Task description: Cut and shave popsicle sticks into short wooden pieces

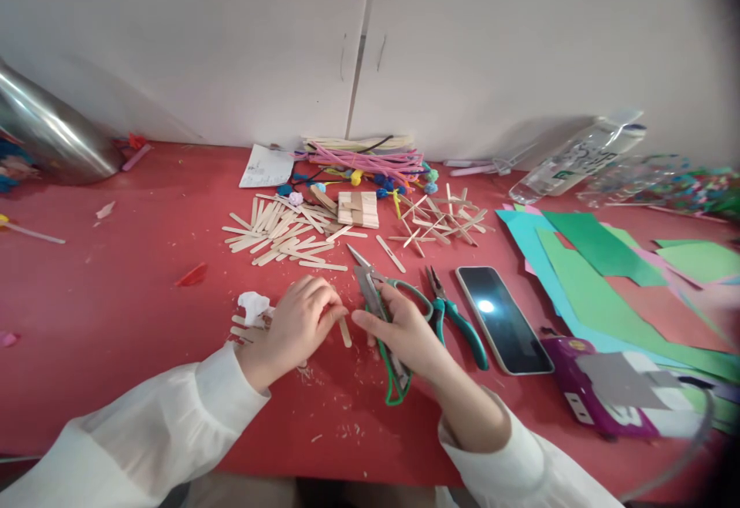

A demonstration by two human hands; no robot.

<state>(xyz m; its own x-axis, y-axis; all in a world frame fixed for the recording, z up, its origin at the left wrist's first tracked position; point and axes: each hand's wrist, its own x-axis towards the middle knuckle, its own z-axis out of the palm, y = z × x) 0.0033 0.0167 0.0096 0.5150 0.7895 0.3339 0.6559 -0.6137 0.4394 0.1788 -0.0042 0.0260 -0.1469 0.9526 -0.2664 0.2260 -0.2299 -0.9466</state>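
My left hand [301, 323] rests on the red table [144, 300] with its fingers curled in a pinch on a short wooden craft stick [345, 331]. My right hand [405, 331] lies beside it, gripping green-handled scissors [378, 307] whose blades point up and away, next to the stick. A crumpled white scrap [254, 306] and a few cut stick pieces [243, 329] lie just left of my left hand. Wood shavings dot the table around both hands.
A pile of craft sticks [277, 234], a stacked bundle [358, 209], crossed stick shapes [442, 223], pipe cleaners [370, 161] and pompoms lie behind. Teal pliers [456, 315], a phone [502, 319], coloured paper sheets [613, 277], a purple tool [578, 385], a bottle [578, 157], a metal pot [52, 138].
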